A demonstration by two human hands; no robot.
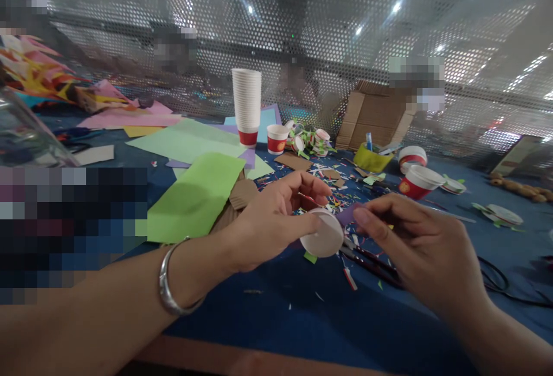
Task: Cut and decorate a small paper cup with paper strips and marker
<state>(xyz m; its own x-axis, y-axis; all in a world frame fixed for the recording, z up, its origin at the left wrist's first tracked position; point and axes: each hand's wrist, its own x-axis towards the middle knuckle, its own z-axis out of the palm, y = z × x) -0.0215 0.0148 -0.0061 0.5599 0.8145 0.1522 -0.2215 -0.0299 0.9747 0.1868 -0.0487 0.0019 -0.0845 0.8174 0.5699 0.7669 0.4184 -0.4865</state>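
Note:
In the head view my left hand [276, 220], with a silver bangle on its wrist, holds a white paper disc [325, 236], which looks like a cup bottom; the thumb presses on its face. My right hand [419, 243] pinches a small purple paper piece [347, 215] between thumb and fingers. The purple piece meets the disc's upper right edge; whether it is stuck there I cannot tell. Scissors with dark handles [374, 264] lie on the blue table just beyond, partly hidden by my right hand. Coloured paper scraps are strewn behind my hands.
A tall stack of paper cups [247, 99] stands at the back beside a single red-and-white cup [277, 139]. Green paper sheets [194, 197] lie left. To the right are a red cup [419, 181], a yellow container [372, 159], cardboard [371, 117] and a black cable [518, 298].

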